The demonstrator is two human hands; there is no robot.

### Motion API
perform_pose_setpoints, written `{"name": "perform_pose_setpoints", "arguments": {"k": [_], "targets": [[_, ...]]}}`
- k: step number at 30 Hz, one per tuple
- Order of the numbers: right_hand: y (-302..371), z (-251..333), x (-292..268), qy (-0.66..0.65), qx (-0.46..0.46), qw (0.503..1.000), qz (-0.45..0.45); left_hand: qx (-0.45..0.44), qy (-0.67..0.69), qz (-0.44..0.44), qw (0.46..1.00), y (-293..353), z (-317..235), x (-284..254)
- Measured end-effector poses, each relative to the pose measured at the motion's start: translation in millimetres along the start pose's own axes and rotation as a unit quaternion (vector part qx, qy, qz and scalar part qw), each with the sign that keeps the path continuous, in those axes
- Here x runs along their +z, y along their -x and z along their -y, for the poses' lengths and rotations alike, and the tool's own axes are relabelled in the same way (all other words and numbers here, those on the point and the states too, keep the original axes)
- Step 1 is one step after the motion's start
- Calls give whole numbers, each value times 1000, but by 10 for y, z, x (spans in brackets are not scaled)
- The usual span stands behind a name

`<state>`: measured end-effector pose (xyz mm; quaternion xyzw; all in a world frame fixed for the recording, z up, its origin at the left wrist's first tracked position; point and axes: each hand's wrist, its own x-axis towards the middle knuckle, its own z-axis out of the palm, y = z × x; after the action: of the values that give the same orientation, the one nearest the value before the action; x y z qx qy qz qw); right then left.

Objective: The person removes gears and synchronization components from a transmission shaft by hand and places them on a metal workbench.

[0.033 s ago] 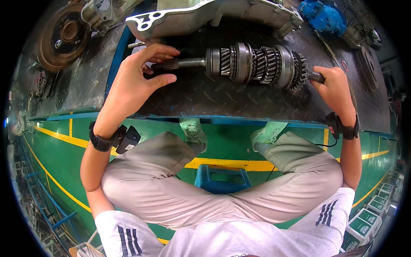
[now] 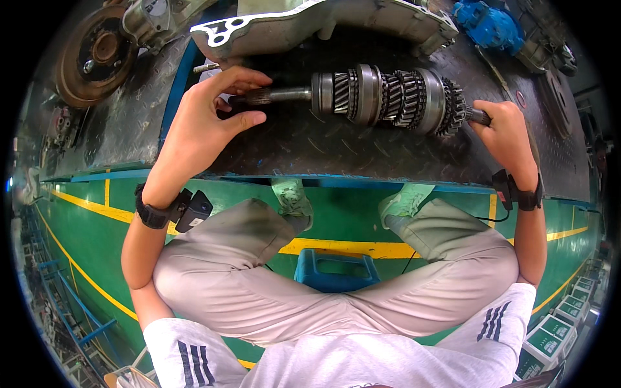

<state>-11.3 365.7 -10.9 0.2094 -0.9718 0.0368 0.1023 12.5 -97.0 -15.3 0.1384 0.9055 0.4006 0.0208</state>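
A long steel gear shaft (image 2: 388,97) with several toothed gears along it lies crosswise on a black checker-plate platform (image 2: 304,152). My left hand (image 2: 207,123) curls around the shaft's thin splined left end, index finger above and thumb below. At the opposite end, my right hand (image 2: 508,132) grips the short stub just past the last gear. Both wrists wear black bands. I sit with my knees spread in front of the platform's edge.
A grey cast metal housing (image 2: 323,22) lies just behind the shaft. A rusty brake disc (image 2: 94,55) sits at the far left and a blue machine part (image 2: 485,26) at the far right. Below me are a blue stool (image 2: 336,268) and a green floor with yellow lines (image 2: 84,213).
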Motion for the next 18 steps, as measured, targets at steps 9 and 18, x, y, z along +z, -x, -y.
{"name": "perform_pose_setpoints", "arguments": {"k": [9,18], "targets": [[17,-13,13,-9,-4,1000,-13,67,23,-59,996,-20,87,42],[29,-25,45,0,-8,1000,-29,-24,72,-69,995,-101,190,-32]]}}
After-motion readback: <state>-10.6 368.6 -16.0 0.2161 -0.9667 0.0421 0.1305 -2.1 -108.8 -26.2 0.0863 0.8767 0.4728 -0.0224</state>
